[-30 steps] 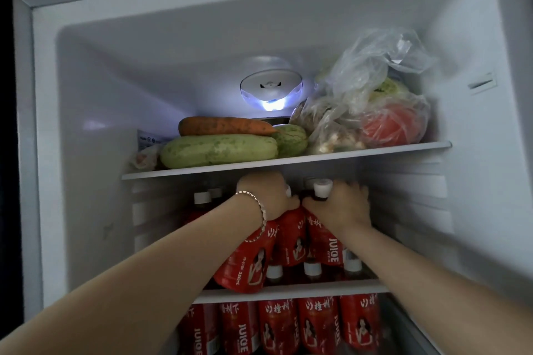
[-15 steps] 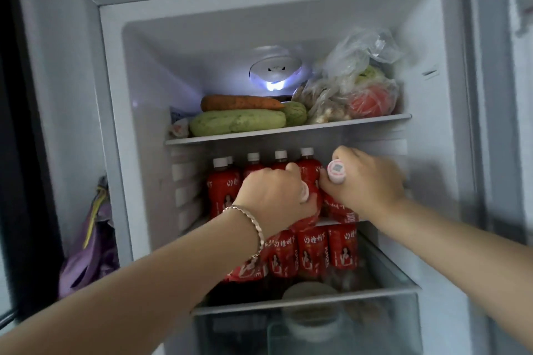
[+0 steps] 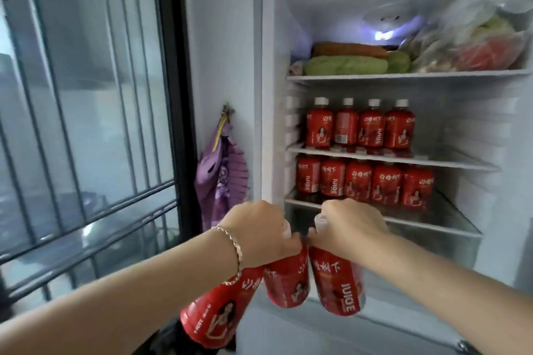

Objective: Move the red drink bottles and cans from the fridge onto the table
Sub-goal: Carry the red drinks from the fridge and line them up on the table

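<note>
Nearest to me, the left hand point(image 3: 256, 235), with a thin bracelet point(image 3: 235, 248) on its wrist, is clenched round the necks of two red drink bottles: a tilted bottle point(image 3: 219, 314) slanting down to the left under the forearm and a middle bottle point(image 3: 287, 282) hanging almost straight below the fist. Just to its right, the right hand point(image 3: 350, 228) is closed tight on the neck of a third bottle point(image 3: 337, 285), its white cap poking out beside the thumb; whether that hand holds another behind it I cannot tell. The two fists sit close together, low in front of the open fridge point(image 3: 268, 95), all three bottles outside it. Further in, a lower row of bottles point(image 3: 363, 184) stands on one shelf and an upper row of bottles point(image 3: 360, 127) on the shelf above. On the top shelf lie a carrot point(image 3: 349, 49), green squash point(image 3: 346, 65) and a plastic bag of vegetables point(image 3: 484, 37) under the lit lamp point(image 3: 385, 34). Left of the fridge a purple cloth point(image 3: 222, 170) hangs on the wall, and further left is a barred window point(image 3: 86, 124)
</note>
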